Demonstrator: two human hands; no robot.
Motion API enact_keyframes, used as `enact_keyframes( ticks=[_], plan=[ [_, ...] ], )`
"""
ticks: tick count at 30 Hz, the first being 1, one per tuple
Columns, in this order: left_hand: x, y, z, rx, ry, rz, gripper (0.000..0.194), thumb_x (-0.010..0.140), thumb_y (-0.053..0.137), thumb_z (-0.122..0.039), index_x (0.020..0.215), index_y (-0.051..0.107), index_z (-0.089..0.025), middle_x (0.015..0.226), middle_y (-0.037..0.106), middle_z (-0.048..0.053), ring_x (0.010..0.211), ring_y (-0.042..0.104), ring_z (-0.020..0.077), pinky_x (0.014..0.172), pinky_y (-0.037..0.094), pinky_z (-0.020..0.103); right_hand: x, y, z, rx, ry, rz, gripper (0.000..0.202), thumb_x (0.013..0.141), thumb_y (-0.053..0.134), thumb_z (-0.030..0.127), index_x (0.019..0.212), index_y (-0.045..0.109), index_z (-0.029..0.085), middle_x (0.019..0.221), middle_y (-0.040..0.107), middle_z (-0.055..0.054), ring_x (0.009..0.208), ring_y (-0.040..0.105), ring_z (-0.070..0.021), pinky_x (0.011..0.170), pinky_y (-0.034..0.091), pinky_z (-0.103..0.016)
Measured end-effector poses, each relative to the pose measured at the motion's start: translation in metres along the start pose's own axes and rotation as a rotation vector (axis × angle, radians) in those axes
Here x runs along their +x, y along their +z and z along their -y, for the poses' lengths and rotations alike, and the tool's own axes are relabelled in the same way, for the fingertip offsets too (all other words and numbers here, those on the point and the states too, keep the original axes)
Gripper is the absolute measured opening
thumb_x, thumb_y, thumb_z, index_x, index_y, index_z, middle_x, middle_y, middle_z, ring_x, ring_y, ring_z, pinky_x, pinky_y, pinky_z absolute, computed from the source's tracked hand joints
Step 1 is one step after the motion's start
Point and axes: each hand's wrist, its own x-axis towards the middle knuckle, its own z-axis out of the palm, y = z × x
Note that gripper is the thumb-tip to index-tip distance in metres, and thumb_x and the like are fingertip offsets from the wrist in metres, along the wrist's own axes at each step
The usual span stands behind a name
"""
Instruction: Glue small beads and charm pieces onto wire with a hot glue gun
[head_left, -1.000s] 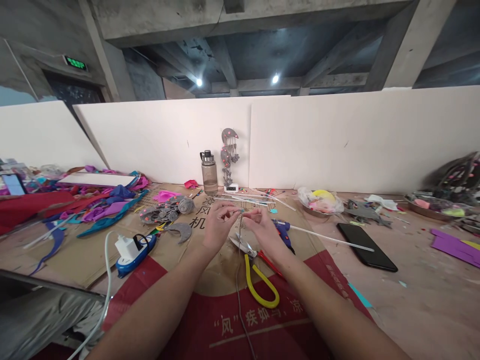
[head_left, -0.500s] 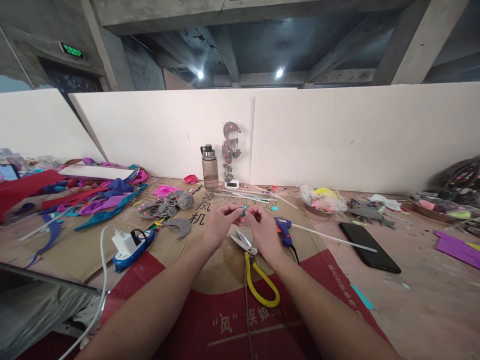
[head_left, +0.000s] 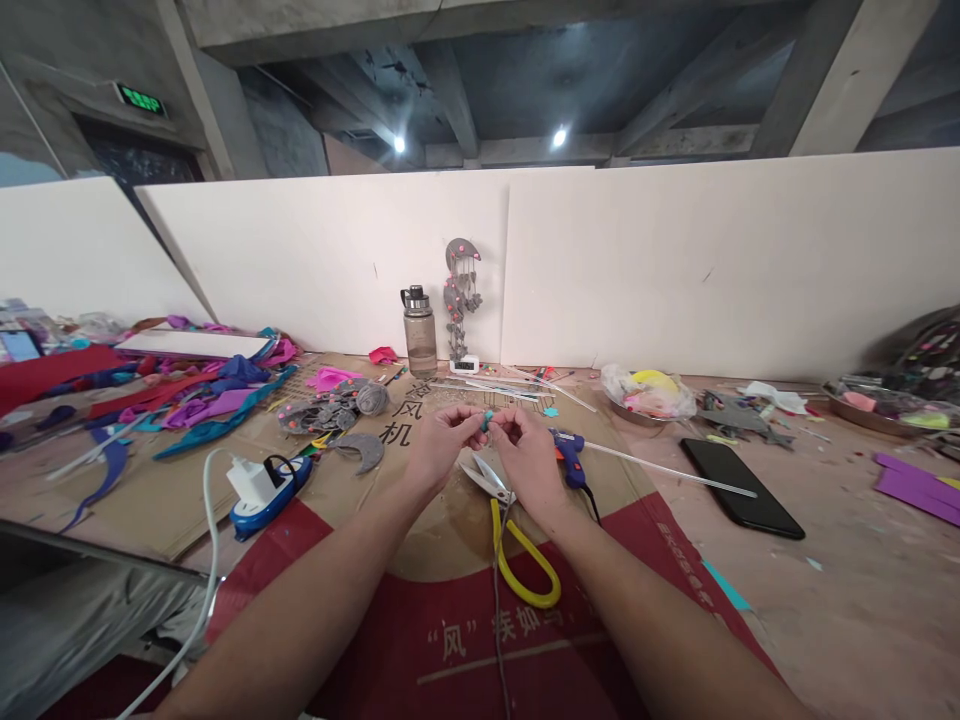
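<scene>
My left hand pinches a small teal piece, perhaps felt, between thumb and forefinger. Close beside it, my right hand is closed, its fingertips meeting the teal piece. A thin grey cord runs up from the front edge into my right hand; its upper end is hidden by the fingers. Below the hands lie scissors with yellow handles, blades partly apart. A blue glue gun with a long glue stick rests just right of my right hand.
Left are a blue power strip, a grey felt crescent and a ball of grey yarn. A water bottle stands behind, near a hanging grey ornament. To the right lie a phone and a bagged bowl.
The view has shifted slightly. Both hands stay together at the teal piece, with only small finger movement. The grey cord now lies slightly differently across the scissors.
</scene>
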Motion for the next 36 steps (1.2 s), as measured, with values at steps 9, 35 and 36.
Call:
enact_keyframes(
  ticks=[9, 35, 36],
  plan=[
    [0.003, -0.002, 0.004, 0.088, 0.061, 0.008, 0.021, 0.070, 0.068, -0.035, 0.068, 0.063, -0.014, 0.057, 0.057, -0.001, 0.052, 0.048, 0.0080, 0.053, 0.038, 0.022, 0.001, 0.001, -0.005, -0.037, -0.034, -0.028, 0.005, 0.077, 0.055, 0.022, 0.076, 0.057, 0.019, 0.077, 0.058, -0.001, 0.072, 0.052, -0.0150, 0.067, 0.040, -0.028],
    [0.002, -0.003, -0.001, 0.087, 0.026, 0.019, 0.018, 0.069, 0.066, -0.032, 0.065, 0.063, -0.014, 0.055, 0.054, -0.002, 0.050, 0.045, 0.0071, 0.052, 0.035, 0.021, -0.002, -0.005, -0.005, -0.189, -0.331, -0.012, 0.011, 0.080, 0.050, 0.011, 0.078, 0.054, 0.021, 0.078, 0.057, -0.002, 0.078, 0.051, -0.0172, 0.071, 0.040, -0.029],
    [0.001, -0.002, -0.002, 0.054, 0.005, 0.036, 0.019, 0.069, 0.067, -0.032, 0.065, 0.063, -0.014, 0.055, 0.054, -0.002, 0.050, 0.045, 0.0071, 0.051, 0.034, 0.021, -0.001, -0.005, -0.006, -0.188, -0.330, -0.014, 0.011, 0.080, 0.050, 0.011, 0.078, 0.055, 0.021, 0.078, 0.057, -0.002, 0.078, 0.052, -0.0172, 0.071, 0.041, -0.030]
  ],
)
